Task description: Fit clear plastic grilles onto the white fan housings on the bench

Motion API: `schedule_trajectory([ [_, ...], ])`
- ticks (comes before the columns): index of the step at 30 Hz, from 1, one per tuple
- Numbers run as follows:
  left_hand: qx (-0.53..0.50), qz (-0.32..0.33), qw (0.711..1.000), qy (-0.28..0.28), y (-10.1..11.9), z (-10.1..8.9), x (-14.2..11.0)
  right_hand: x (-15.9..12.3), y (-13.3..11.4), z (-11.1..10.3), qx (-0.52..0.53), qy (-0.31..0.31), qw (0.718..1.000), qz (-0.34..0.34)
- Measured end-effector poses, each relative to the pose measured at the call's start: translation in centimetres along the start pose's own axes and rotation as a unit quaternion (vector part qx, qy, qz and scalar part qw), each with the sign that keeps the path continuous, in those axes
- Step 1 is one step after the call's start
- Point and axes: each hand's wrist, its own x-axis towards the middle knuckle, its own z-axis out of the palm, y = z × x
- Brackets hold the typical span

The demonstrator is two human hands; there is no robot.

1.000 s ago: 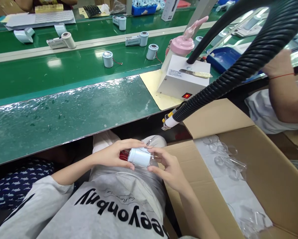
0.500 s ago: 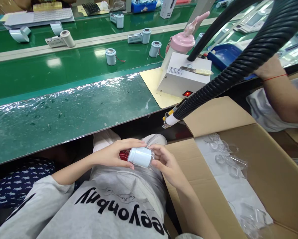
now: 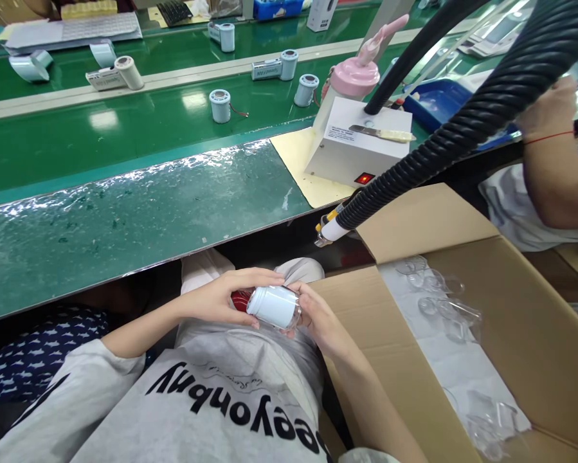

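Over my lap, both hands hold a light-blue cylinder [image 3: 274,305] that lies on its side with a clear plastic cup [image 3: 296,315] around its right end. My left hand [image 3: 216,299] grips the ribbed left end between thumb and fingers, with dark red wires [image 3: 240,299] bunched inside the palm. My right hand [image 3: 317,318] is closed on the clear cup's base, some of its fingers hidden behind it. The cylinder's far side is out of sight.
Similar blue cylinders [image 3: 220,106] stand on the green conveyor [image 3: 153,122]. A cardboard box [image 3: 534,321] with clear cups [image 3: 455,312] is at my right. A black hose [image 3: 438,148] with a metal nozzle hangs above, by a white machine [image 3: 361,145]. A co-worker's arm [image 3: 551,154] is far right.
My right hand has turned and closed its fingers further around the cup's end. Several cylinders on the near belt have shifted slightly right. The co-worker's hand has moved right.
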Motion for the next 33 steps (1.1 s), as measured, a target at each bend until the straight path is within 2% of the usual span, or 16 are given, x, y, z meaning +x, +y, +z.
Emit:
schedule_trajectory([
  [9,-0.040,0.010,0.999,0.005,-0.3,0.0,0.2,0.4,0.2,0.7,0.076,-0.011,0.995,0.063],
  [12,-0.117,-0.042,0.992,0.015,-0.7,0.3,0.2,0.8,0.6,0.6,0.099,-0.019,0.992,0.074],
  [16,-0.240,-0.133,0.961,0.025,-1.9,0.6,0.8,1.8,1.7,-0.2,0.136,-0.002,0.989,0.061],
  [18,-0.269,-0.154,0.950,0.034,-2.7,0.7,1.6,2.5,2.2,-0.9,0.159,0.003,0.986,0.049],
  [22,-0.293,-0.156,0.942,0.043,-4.5,0.9,4.2,4.3,3.0,-2.3,0.194,0.028,0.980,0.025],
  [28,-0.288,-0.173,0.941,0.044,-6.6,0.9,8.8,7.0,3.4,-4.1,0.223,0.078,0.972,-0.013],
  [33,-0.267,-0.181,0.946,0.031,-7.6,0.2,10.9,8.5,3.4,-5.0,0.231,0.090,0.968,-0.029],
])
